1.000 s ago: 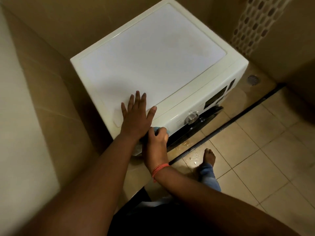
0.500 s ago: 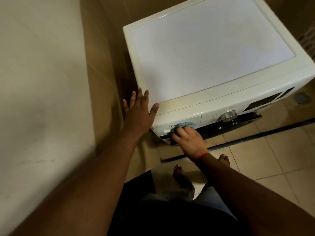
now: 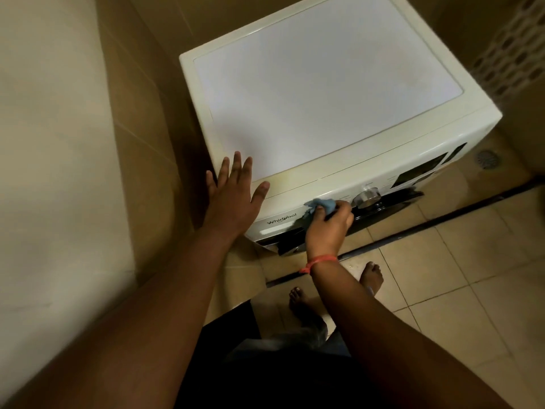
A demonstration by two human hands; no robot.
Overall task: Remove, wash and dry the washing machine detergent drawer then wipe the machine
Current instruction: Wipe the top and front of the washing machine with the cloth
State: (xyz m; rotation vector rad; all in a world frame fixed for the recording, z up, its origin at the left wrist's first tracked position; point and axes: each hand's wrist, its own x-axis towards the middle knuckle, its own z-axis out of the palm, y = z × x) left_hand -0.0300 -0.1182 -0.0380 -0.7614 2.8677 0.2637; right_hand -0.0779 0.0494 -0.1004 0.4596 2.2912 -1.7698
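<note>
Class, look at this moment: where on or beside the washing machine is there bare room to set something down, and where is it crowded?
Free: the washing machine top, from the left hand at its front-left corner back to the rear edge. Crowded: the front panel, where the right hand presses a blue cloth beside the dial.

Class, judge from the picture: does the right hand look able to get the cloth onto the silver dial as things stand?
Probably yes. The right hand grips the blue cloth on the front panel just beside the dial, and nothing lies between them.

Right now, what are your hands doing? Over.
Left hand flat on washing machine top. Right hand gripping blue cloth, wiping front panel. Knob just ahead.
</note>
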